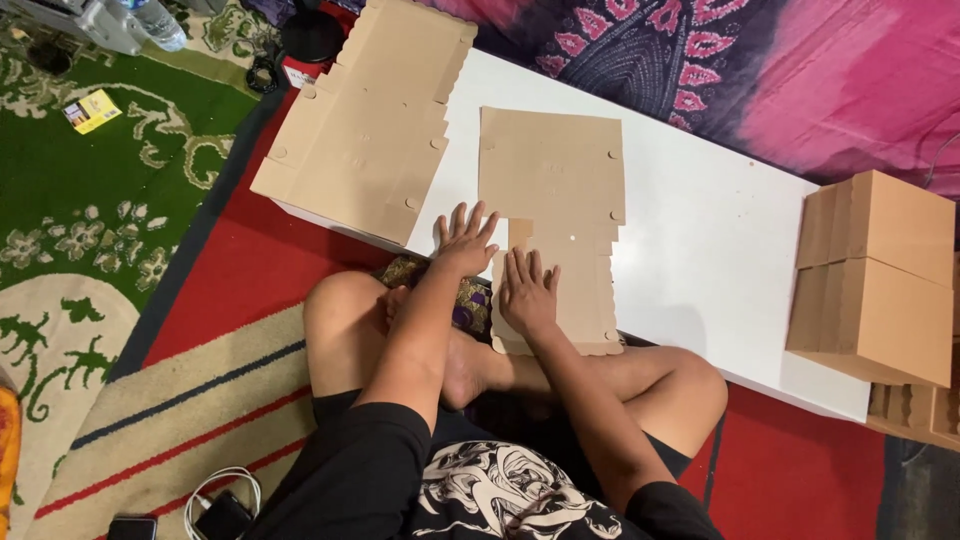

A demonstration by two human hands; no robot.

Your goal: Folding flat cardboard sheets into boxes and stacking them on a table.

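In the head view, a flat, unfolded brown cardboard box blank [555, 215] is seen lying on the white rectangular desk [720, 250], its near end overhanging the desk's front edge above the crossed legs of the seated person. Both hands are laid on it or beside it, palms down. The left hand [464, 240] is spread flat with fingers fanned, resting at the blank's left edge, partly on the desk surface. The right hand [527, 292] is pressed flat on the narrower near panel of the blank, fingers pointing away from the body. The hands are side by side, close but not touching, and nothing is gripped by either; both are open.

The blank is judged to be wholly flat: no panel is raised and no fold is visible yet. A second stack of flat brown cardboard blanks [365, 120] lies at the desk's left end, untouched. Assembled brown cardboard boxes [880, 275] are stacked at the right end, so some boxes are finished while folding remains for these sheets.
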